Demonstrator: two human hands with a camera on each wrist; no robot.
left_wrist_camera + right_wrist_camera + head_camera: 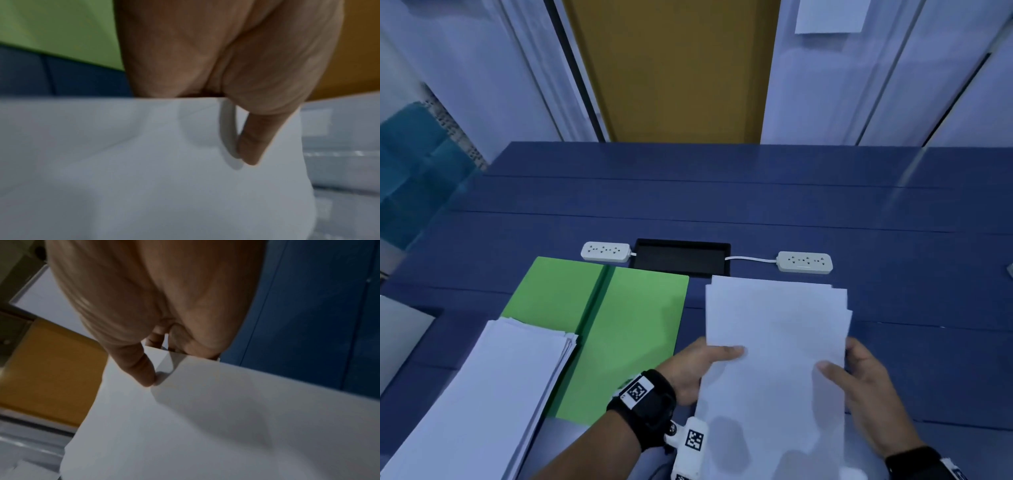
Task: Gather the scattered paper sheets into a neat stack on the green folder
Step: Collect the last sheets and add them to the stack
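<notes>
Both hands, left hand (pixel 693 368) and right hand (pixel 866 383), pinch the sheaf (pixel 774 342) by its sides (corners uneven); the green folder (pixel 626 329) lies leftward, nearer the left.

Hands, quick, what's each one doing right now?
Left hand: grips the left edge of the paper sheets, thumb on top.
Right hand: grips their right edge, thumb on top.

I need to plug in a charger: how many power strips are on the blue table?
2. One power strip lies left of the black tray, beyond the green folder; the other power strip lies right of the tray, beyond the held sheets.
</notes>
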